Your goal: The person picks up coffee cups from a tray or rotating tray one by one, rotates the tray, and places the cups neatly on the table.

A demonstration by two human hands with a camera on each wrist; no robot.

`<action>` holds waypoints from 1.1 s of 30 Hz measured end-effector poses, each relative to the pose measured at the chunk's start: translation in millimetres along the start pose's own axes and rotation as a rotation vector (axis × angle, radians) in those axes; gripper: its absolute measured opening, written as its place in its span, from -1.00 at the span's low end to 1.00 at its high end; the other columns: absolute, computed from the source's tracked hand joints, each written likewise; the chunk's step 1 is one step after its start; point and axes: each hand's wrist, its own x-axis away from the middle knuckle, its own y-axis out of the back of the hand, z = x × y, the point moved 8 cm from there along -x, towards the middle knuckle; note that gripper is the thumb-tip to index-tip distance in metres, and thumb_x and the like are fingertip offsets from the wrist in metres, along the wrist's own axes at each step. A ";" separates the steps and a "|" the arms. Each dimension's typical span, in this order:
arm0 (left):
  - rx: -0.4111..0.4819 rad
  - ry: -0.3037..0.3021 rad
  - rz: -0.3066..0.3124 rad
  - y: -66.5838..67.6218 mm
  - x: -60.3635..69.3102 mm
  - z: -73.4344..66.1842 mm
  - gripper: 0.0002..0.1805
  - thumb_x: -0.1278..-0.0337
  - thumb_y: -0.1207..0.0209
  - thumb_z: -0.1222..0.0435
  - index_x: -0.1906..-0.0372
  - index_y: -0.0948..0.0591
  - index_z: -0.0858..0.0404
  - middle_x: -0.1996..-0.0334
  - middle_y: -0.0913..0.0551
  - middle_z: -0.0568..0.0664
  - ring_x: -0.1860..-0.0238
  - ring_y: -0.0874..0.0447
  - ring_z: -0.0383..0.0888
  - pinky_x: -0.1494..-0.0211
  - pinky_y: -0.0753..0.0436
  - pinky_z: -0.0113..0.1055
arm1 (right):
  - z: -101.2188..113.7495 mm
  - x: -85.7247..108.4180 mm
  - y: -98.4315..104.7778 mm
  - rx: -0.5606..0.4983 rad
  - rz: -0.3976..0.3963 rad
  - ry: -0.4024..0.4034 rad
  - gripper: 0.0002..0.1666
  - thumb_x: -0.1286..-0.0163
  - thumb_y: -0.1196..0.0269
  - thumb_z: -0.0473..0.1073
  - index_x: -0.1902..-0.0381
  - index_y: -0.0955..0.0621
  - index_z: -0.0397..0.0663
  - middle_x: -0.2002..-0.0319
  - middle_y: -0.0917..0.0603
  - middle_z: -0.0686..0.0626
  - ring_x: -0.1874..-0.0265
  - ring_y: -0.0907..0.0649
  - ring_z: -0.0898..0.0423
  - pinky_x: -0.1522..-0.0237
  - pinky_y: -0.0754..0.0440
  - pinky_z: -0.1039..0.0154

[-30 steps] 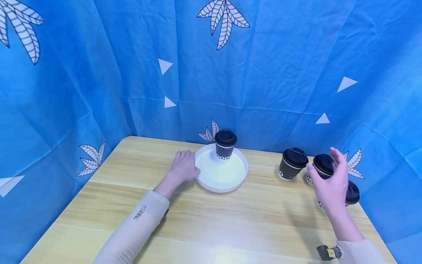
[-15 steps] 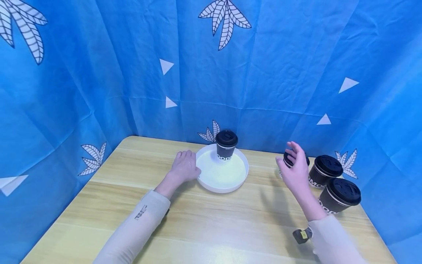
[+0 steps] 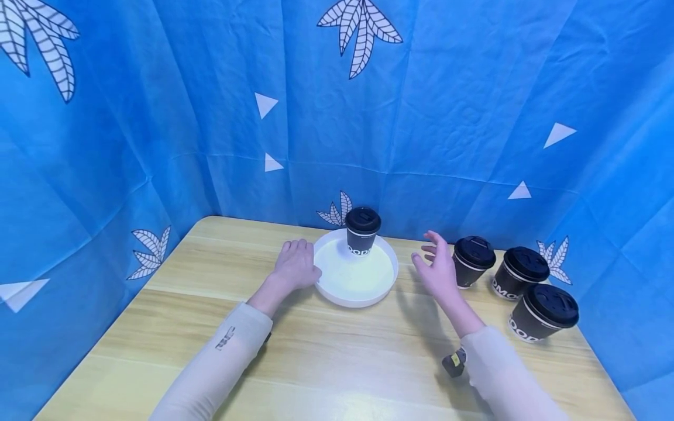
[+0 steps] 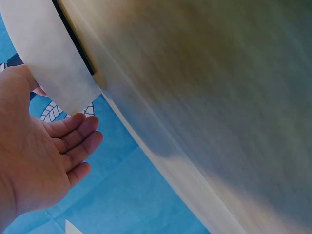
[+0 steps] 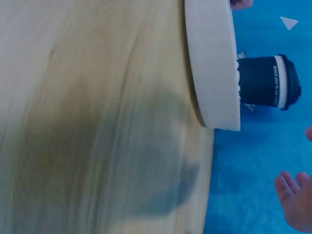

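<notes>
A round white tray lies on the table, with a lidded black paper coffee cup upright toward its back. My left hand holds the tray's left side. In the left wrist view, the thumb reaches over the rim and the fingers curve along the outer wall. My right hand is in the air between the tray and the other cups, with fingers apart and nothing in it. It partly covers the nearest lidded coffee cup. The right wrist view catches only part of this hand.
Two more lidded coffee cups, a middle one and a front one, stand upright near the right edge of the wooden table. A blue patterned cloth hangs behind and along both sides.
My right hand has moved left, from in front of the right-hand cups toward the tray, bringing those cups into fuller view. My left hand, the tray and its cup have stayed in place.
</notes>
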 end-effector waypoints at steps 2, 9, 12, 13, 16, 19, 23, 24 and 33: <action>-0.003 -0.003 -0.004 -0.1 -0.6 0.1 -0.36 -0.23 -0.11 0.07 -0.26 -0.46 0.46 -0.06 -0.52 0.20 -0.17 -0.44 0.14 -0.44 -0.28 0.04 | -4.2 -1.2 -7.0 -0.001 0.034 -0.031 -0.20 -0.41 -0.22 -0.35 -0.54 -0.22 -0.29 -0.46 -0.38 -0.28 -0.30 -0.53 -0.25 -0.35 -0.50 -0.13; 0.012 -0.004 -0.008 -1.3 -2.2 0.3 -0.35 -0.21 -0.14 0.06 -0.25 -0.47 0.45 -0.03 -0.52 0.19 -0.16 -0.44 0.14 -0.45 -0.28 0.05 | -17.4 -1.7 -30.8 0.042 0.161 -0.118 -0.23 -0.45 -0.15 -0.33 -0.56 -0.20 -0.34 -0.46 -0.35 -0.33 -0.29 -0.56 -0.28 -0.31 -0.56 -0.11; 0.014 -0.001 -0.012 -2.0 -2.7 0.6 -0.34 -0.21 -0.15 0.05 -0.26 -0.46 0.46 -0.04 -0.52 0.20 -0.16 -0.44 0.15 -0.44 -0.28 0.05 | -20.6 0.0 -40.7 0.078 0.203 -0.124 -0.26 -0.46 -0.12 -0.33 -0.54 -0.23 -0.37 -0.44 -0.39 -0.36 -0.28 -0.58 -0.30 -0.26 -0.59 -0.11; 0.017 0.001 -0.013 -1.6 -2.5 0.3 -0.33 -0.21 -0.15 0.05 -0.26 -0.46 0.46 -0.04 -0.52 0.20 -0.16 -0.44 0.16 -0.44 -0.28 0.06 | -21.6 0.7 -43.6 0.082 0.215 -0.129 -0.26 -0.46 -0.12 -0.32 -0.54 -0.23 -0.38 -0.43 -0.39 -0.37 -0.28 -0.58 -0.31 -0.25 -0.60 -0.11; 0.020 0.008 -0.010 -1.4 -1.7 0.2 -0.32 -0.21 -0.16 0.05 -0.29 -0.45 0.46 -0.08 -0.52 0.22 -0.18 -0.43 0.16 -0.45 -0.27 0.06 | -27.0 3.4 -52.0 0.071 0.252 -0.167 -0.27 -0.46 -0.10 -0.32 -0.54 -0.24 -0.37 -0.44 -0.40 -0.36 -0.30 -0.57 -0.31 -0.23 -0.63 -0.09; 0.025 0.016 -0.001 -0.5 -0.1 -0.5 -0.30 -0.22 -0.15 0.05 -0.32 -0.44 0.46 -0.12 -0.52 0.22 -0.21 -0.42 0.15 -0.47 -0.26 0.06 | -33.2 6.5 -58.3 0.063 0.279 -0.218 -0.28 -0.47 -0.08 -0.31 -0.55 -0.25 -0.35 -0.45 -0.41 -0.33 -0.33 -0.55 -0.28 -0.24 -0.62 -0.06; 0.028 0.021 0.007 -0.2 0.8 -0.1 -0.29 -0.24 -0.14 0.05 -0.34 -0.42 0.47 -0.16 -0.51 0.23 -0.24 -0.41 0.16 -0.48 -0.25 0.06 | -38.1 8.8 -61.7 0.080 0.285 -0.250 -0.33 -0.47 -0.05 -0.31 -0.52 -0.32 -0.34 -0.45 -0.43 -0.33 -0.33 -0.56 -0.26 -0.26 -0.61 -0.05; 0.029 0.020 0.004 0.4 0.7 0.0 -0.29 -0.24 -0.15 0.05 -0.34 -0.42 0.47 -0.16 -0.51 0.24 -0.24 -0.41 0.17 -0.48 -0.25 0.07 | -38.7 8.9 -61.9 0.084 0.283 -0.252 -0.34 -0.47 -0.05 -0.31 -0.51 -0.34 -0.34 -0.44 -0.44 -0.33 -0.32 -0.57 -0.25 -0.26 -0.61 -0.05; 0.144 0.096 -0.014 3.7 1.4 5.0 -0.29 -0.33 -0.18 -0.01 -0.29 -0.42 0.50 -0.10 -0.50 0.26 -0.16 -0.43 0.17 -0.42 -0.33 0.06 | -36.5 11.8 -61.8 0.080 0.283 -0.246 -0.36 -0.48 -0.06 -0.32 -0.49 -0.36 -0.36 -0.44 -0.44 -0.35 -0.30 -0.59 -0.26 -0.26 -0.60 -0.05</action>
